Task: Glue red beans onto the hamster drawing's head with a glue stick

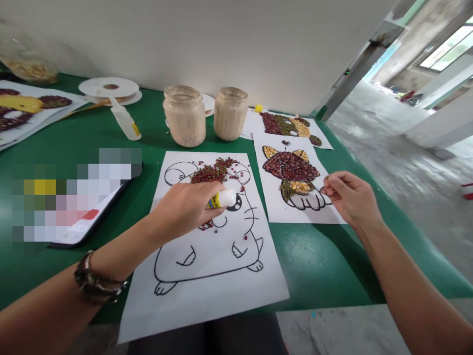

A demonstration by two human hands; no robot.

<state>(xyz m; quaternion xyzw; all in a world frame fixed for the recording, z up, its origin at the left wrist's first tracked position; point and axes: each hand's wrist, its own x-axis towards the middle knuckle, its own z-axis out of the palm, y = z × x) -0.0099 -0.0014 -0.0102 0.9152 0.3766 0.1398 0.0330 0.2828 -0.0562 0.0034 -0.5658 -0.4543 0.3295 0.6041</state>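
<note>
Centre frame: glue bottle (221, 199) is gripped in closed left hand (185, 209), tipped sideways so nozzle meets hamster sheet (207, 291), just below red beans (214, 172). Right of centre: right hand (351, 197) is pinched shut at edge of bean picture (275, 207), seemingly steadying it.

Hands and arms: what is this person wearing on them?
No sleeves or gloves show. The left hand has a dark, chunky bracelet with metallic glints at its wrist. The right hand wears nothing: no ring, watch or band is visible.
</note>
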